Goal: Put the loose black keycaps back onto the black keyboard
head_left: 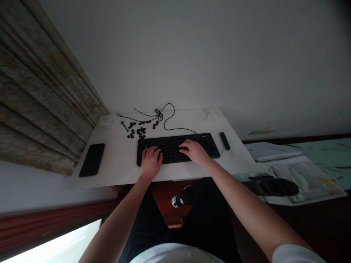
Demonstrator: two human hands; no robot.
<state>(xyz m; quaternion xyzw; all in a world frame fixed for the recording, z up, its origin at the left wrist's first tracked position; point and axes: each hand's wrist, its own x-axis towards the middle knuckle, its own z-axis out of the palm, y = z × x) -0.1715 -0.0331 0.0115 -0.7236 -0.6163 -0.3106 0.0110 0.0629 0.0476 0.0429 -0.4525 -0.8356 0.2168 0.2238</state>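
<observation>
One keyboard [170, 150] lies on the bench [117, 160]; the left hand [151, 160], fingers loosely spread, rests on its left part; the right hand [192, 150] bends over its middle, fingertips close together, whether pinching anything cannot be told; black pieces [141, 130] lie behind

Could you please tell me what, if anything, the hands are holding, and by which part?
The left hand lies over the left of the keyboard, the right hand nearer its middle; whether either holds anything small cannot be told.
</observation>
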